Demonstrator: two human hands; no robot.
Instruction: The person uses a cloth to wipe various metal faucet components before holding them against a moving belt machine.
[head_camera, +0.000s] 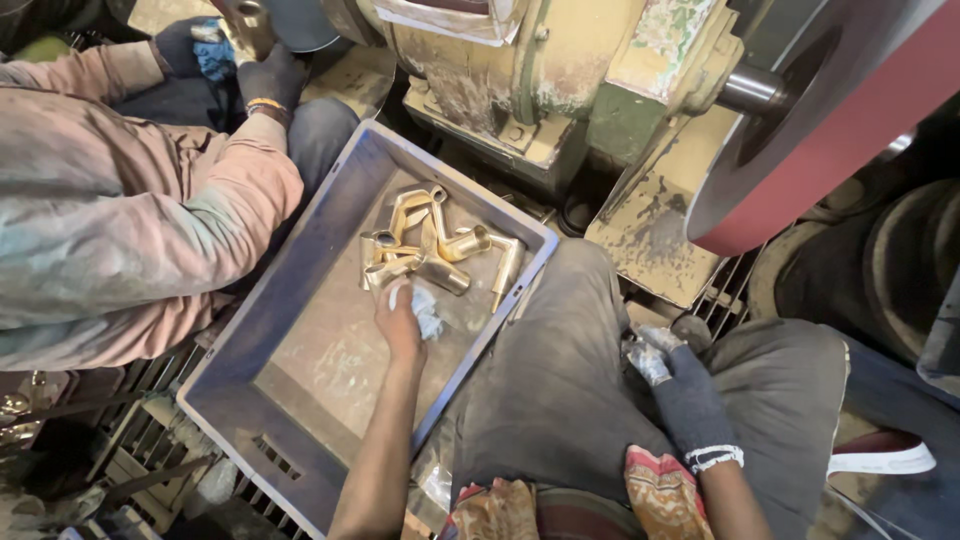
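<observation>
Down in blue crate (300, 300), left hand (400, 322) reached among heap of brass fittings (432, 248), fingers closed on nearest fitting (392, 271), white rag (428, 310) wrapped at fingertips. Fittings piled at crate's far end, bare dusty floor of crate seen nearer. Right hand (680, 385), in dark glove, rested on grey-trousered knee (570, 370), fingers curled round crumpled rag (645, 358). Red-rimmed wheel (830, 130) on shaft seen at upper right, beside worn yellow-green machine (530, 70). Co-worker's pink sleeve (120, 230) and gloved hands (265, 80) seen at left, beside crate.
</observation>
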